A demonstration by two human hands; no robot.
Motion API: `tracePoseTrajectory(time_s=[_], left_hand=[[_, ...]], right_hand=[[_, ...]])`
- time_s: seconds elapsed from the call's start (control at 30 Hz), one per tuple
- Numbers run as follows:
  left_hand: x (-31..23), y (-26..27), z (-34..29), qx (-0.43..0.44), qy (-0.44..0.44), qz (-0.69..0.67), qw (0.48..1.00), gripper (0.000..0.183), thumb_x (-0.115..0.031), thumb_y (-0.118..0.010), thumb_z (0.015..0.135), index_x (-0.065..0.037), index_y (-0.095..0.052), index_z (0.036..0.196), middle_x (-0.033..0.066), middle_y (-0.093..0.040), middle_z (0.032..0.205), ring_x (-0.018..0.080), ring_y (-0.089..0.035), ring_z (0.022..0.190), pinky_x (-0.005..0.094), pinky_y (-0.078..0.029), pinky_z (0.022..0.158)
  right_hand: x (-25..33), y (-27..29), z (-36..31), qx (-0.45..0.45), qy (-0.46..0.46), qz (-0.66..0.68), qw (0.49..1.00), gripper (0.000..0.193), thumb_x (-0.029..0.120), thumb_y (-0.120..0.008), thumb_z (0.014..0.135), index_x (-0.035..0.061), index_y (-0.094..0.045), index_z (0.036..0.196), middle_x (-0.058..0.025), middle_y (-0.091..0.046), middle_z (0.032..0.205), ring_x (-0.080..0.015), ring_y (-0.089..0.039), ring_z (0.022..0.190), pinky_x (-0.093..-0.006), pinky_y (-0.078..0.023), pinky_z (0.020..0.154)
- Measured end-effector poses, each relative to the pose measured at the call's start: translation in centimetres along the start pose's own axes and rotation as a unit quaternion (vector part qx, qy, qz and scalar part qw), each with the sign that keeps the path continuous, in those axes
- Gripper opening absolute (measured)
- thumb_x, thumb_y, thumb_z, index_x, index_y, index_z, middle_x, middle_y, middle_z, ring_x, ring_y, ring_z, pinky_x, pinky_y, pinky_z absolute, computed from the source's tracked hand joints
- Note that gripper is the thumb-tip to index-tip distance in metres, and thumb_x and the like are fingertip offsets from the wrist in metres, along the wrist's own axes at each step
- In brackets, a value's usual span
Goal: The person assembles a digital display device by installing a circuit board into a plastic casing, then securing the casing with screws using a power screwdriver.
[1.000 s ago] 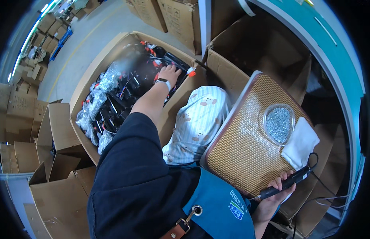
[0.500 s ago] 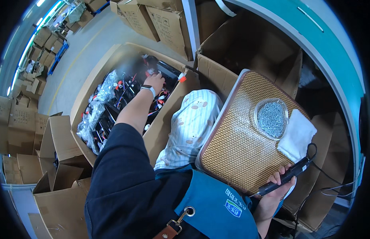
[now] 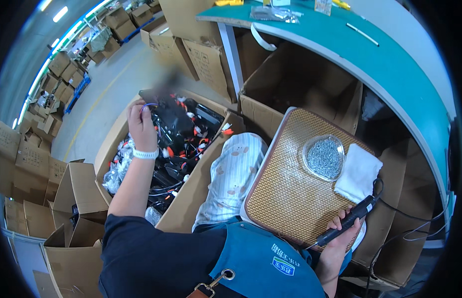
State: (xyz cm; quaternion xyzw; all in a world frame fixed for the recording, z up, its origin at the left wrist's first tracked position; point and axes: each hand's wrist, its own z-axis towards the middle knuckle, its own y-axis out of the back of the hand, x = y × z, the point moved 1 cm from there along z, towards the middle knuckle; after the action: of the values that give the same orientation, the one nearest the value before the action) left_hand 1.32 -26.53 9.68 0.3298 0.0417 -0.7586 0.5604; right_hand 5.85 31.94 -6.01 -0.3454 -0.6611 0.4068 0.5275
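Note:
My left hand [image 3: 140,124], with a pale watch band on the wrist, is over the far left of an open cardboard box [image 3: 191,198]. Its fingers pinch a thin purple-blue wire [image 3: 149,105]; a black part [image 3: 176,121] hangs beside them, and whether the wire joins it I cannot tell. Under it the box is full of black parts with coloured wires and red and white connectors. My right hand [image 3: 342,231] is wrapped round a black corded electric screwdriver [image 3: 352,220], its bit pointing down left, at the near right edge of a woven-topped board [image 3: 275,198].
A clear bowl of small silver screws [image 3: 324,157] and a folded white cloth [image 3: 358,174] lie on the board. Crumpled bubble wrap [image 3: 116,171] fills the box's left side. A green-topped table [image 3: 310,32] stands beyond, with a large carton [image 3: 290,74] under it. The screwdriver's cord [image 3: 405,213] trails right.
My left hand has moved left and away from the box's far right part, and now pinches a wire. The view has shifted, showing more of the green table. My right hand keeps the screwdriver.

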Motion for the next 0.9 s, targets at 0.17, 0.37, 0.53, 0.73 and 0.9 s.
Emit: tracePoseTrajectory(time_s=[0.17,0.37,0.53,0.73,0.9], left_hand=[[-9.2,4.1,0.0,0.023,0.122,-0.321,0.939,0.013,-0.007,-0.047,0.096,0.000,-0.058,0.096,0.0110,-0.056,0.114,0.0233,-0.052,0.114,0.0343,-0.038,0.102],[-16.7,4.4,-2.5,0.194,0.187,-0.555,0.787,0.021,-0.014,-0.044,0.094,-0.004,-0.051,0.077,0.0127,-0.056,0.098,0.0263,-0.052,0.111,0.0425,-0.034,0.106],[-21.6,-0.8,-4.7,0.319,0.334,-0.596,0.657,0.021,-0.017,-0.046,0.090,-0.004,-0.048,0.073,0.0142,-0.058,0.091,0.0321,-0.054,0.109,0.0477,-0.038,0.103],[-21.1,-6.5,-11.5,0.365,0.506,-0.582,0.522,0.024,-0.020,-0.044,0.099,-0.005,-0.049,0.081,0.0106,-0.056,0.087,0.0214,-0.056,0.088,0.0341,-0.050,0.084],[-15.8,-11.0,-17.4,0.336,0.563,-0.527,0.541,0.023,-0.019,-0.042,0.102,-0.008,-0.049,0.084,-0.0001,-0.047,0.074,0.0115,-0.046,0.069,0.0276,-0.043,0.066]], right_hand=[[-0.2,-0.1,-0.1,-0.072,0.003,0.001,0.997,0.039,0.043,-0.049,0.093,0.0148,-0.051,0.120,-0.0054,-0.052,0.084,-0.0147,-0.049,0.059,-0.0306,-0.044,0.056],[-1.0,-1.1,0.5,-0.126,-0.006,0.004,0.992,0.036,0.040,-0.048,0.094,0.0126,-0.051,0.117,-0.0046,-0.054,0.078,-0.0169,-0.051,0.065,-0.0358,-0.046,0.063],[-1.2,-0.7,0.4,-0.110,-0.015,0.031,0.993,0.036,0.037,-0.045,0.095,0.0112,-0.050,0.120,-0.0063,-0.052,0.076,-0.0198,-0.051,0.066,-0.0382,-0.046,0.066],[-1.6,-0.9,0.0,-0.095,0.008,0.027,0.995,0.037,0.037,-0.044,0.095,0.0099,-0.050,0.120,-0.0074,-0.051,0.076,-0.0206,-0.050,0.067,-0.0383,-0.045,0.066],[-1.8,-0.7,0.5,-0.107,0.005,0.017,0.994,0.037,0.039,-0.047,0.093,0.0119,-0.051,0.118,-0.0055,-0.051,0.075,-0.0187,-0.050,0.063,-0.0365,-0.045,0.063]])
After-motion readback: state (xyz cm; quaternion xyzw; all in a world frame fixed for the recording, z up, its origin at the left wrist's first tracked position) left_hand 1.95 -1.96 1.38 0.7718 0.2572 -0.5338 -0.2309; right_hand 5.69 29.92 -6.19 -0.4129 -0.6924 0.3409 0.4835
